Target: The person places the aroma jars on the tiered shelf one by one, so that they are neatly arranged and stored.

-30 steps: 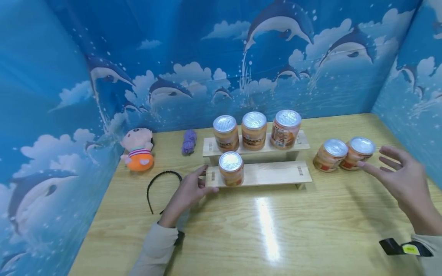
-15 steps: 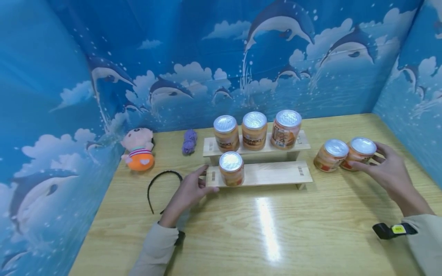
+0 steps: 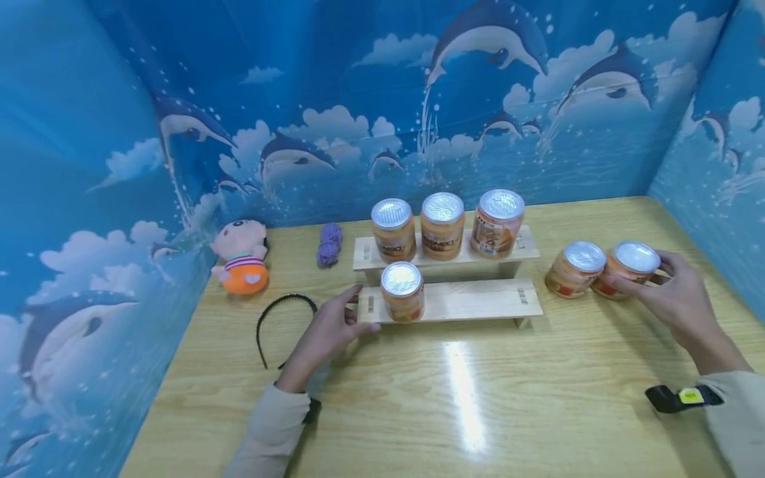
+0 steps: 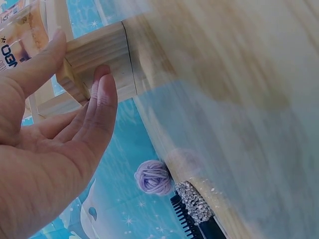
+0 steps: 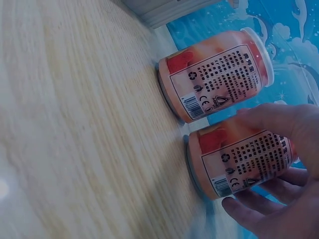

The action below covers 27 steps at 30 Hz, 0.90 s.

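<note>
"Where is the far-right jar [image 3: 625, 273]?"

"We see it on the desk [image 3: 538, 392], the right hand [image 3: 684, 299] gripping it with curled fingers, another jar [image 3: 574, 271] just beside."

"The left hand [image 3: 327, 326]?"

"We find its fingers gripping the wooden stand [image 3: 472, 301] by its left end."
</note>
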Motion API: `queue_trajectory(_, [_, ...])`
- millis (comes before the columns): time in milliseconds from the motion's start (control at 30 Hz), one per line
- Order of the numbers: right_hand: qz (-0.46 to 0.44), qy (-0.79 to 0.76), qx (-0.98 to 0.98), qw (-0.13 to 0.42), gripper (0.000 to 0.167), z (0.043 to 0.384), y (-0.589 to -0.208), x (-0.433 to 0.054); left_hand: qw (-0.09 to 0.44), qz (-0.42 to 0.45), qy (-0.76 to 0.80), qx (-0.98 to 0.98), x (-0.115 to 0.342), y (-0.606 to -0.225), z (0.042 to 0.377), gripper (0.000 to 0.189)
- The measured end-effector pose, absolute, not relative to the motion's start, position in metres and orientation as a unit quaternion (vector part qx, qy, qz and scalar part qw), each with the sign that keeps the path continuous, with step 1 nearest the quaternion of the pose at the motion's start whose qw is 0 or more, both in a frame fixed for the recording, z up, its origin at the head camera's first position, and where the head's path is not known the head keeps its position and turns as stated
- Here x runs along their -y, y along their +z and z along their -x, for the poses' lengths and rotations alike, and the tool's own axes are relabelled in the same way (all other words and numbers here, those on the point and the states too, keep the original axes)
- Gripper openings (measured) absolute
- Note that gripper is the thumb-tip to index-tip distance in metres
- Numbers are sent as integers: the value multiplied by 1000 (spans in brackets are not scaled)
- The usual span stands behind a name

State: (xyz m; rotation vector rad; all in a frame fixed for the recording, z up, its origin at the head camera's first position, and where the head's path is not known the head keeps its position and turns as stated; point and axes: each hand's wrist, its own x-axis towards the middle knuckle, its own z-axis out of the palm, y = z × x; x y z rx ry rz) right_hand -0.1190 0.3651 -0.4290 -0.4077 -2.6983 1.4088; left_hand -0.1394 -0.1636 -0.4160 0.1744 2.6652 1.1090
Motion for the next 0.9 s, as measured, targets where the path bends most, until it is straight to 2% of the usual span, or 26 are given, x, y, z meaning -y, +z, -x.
queue_trajectory(333, [165,442,880,52,93,99,-428,-366,121,-61,386,-913,163,-415,139,92])
queue_trajectory(667, [165,439,878,98,79,75,-420,-359,119,-63,391,-910,163,-415,139,92])
queue_trajectory(900, [148,440,879,105,85,63,-403,-343,121,-60,394,-909,163,-415,139,93])
